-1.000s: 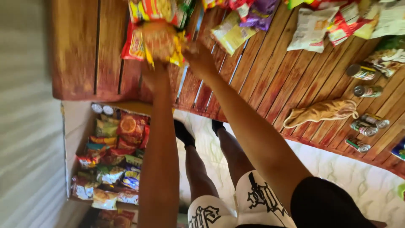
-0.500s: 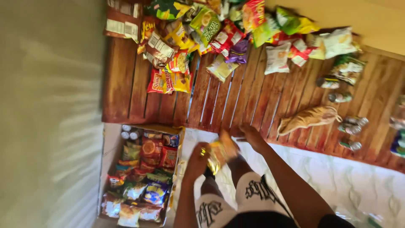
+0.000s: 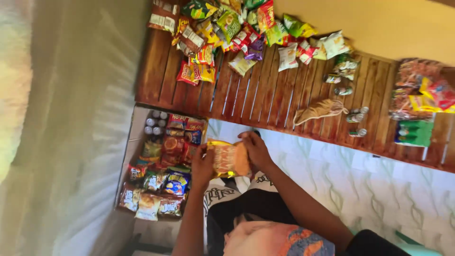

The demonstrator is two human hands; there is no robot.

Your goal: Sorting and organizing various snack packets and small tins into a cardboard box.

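1. Head view, starting at the far left: a pale curtain [image 3: 61,128] hangs left of the cardboard box [image 3: 124,166], which sits on the floor against the near edge of the wooden platform [image 3: 265,99]
2. Inside the box, small cans [image 3: 154,122] fill the corner nearest the platform, and snack packets [image 3: 163,182] lie packed in rows towards the person
3. Just right of the box, the left hand [image 3: 203,166] is clamped on the left edge of an orange snack packet [image 3: 228,159], fingers wrapped round it
4. The right hand [image 3: 256,149] grips the packet's opposite edge, so the packet hangs between both hands, beside the box's right wall and above the person's lap
5. Judged from this, the packet would sit best laid flat and lined up with the rows in the box, held by its edges so the contents are not crushed
6. Further right of the box, on the platform, lie a heap of loose packets [image 3: 227,28], a tan cloth bag [image 3: 318,111] and a green packet [image 3: 413,132]
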